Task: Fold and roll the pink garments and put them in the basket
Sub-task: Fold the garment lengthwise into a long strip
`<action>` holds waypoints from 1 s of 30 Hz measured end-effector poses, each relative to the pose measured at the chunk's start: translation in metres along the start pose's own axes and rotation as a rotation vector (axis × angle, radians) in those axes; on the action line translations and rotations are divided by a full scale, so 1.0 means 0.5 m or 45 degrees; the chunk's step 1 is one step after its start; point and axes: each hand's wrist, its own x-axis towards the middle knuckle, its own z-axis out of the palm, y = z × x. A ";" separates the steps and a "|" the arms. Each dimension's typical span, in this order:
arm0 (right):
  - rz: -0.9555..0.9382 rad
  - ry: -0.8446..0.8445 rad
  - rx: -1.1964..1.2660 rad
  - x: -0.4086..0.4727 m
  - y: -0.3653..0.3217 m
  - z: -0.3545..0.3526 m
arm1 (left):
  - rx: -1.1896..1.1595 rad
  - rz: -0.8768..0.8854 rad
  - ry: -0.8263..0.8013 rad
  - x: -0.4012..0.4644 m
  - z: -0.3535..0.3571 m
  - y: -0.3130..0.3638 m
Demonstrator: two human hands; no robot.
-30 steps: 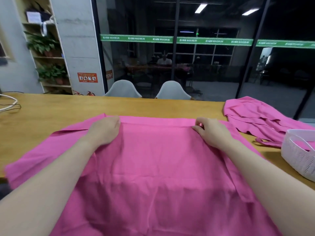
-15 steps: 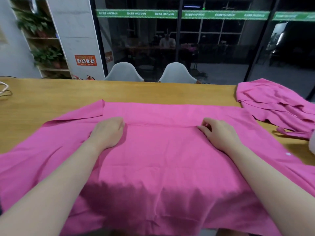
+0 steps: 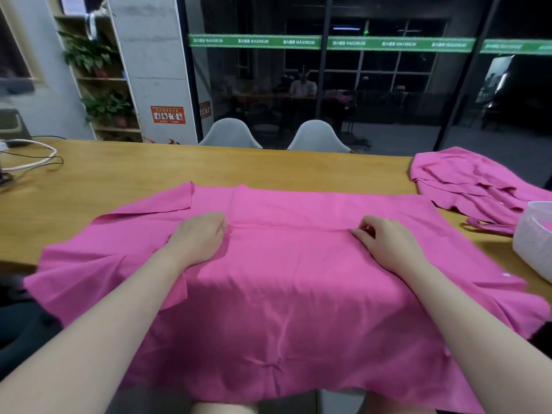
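Pink garment (image 3: 283,279) at twelve o'clock, its fold pinched under my left hand (image 3: 198,239) and right hand (image 3: 385,243)

White cable (image 3: 35,162) lies at the desk's (image 3: 268,168) far left corner. Two chairs (image 3: 230,134) stand behind its far edge; plants (image 3: 89,55) fill shelves.

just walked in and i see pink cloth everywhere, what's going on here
A person is folding a pink garment spread over the wooden table. Both hands grip a fold line across it: the left hand with fingers curled, the right hand pinching the edge. Another pink garment lies crumpled at far right beside a white basket. Nothing is rolled yet.
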 end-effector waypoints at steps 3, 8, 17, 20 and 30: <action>-0.010 0.017 -0.007 -0.041 -0.005 -0.011 | -0.021 0.014 0.000 -0.041 -0.009 0.003; -0.018 0.027 -0.004 -0.096 -0.012 -0.027 | -0.007 0.030 0.041 -0.093 -0.016 0.008; -0.096 0.241 -0.045 -0.005 -0.044 -0.113 | -0.064 -0.022 0.196 0.006 -0.136 0.035; -0.086 0.184 -0.091 0.075 -0.039 -0.113 | -0.002 -0.033 0.187 0.077 -0.153 0.036; -0.025 -0.053 -0.154 0.170 0.016 0.033 | 0.069 -0.141 0.008 0.174 0.029 -0.005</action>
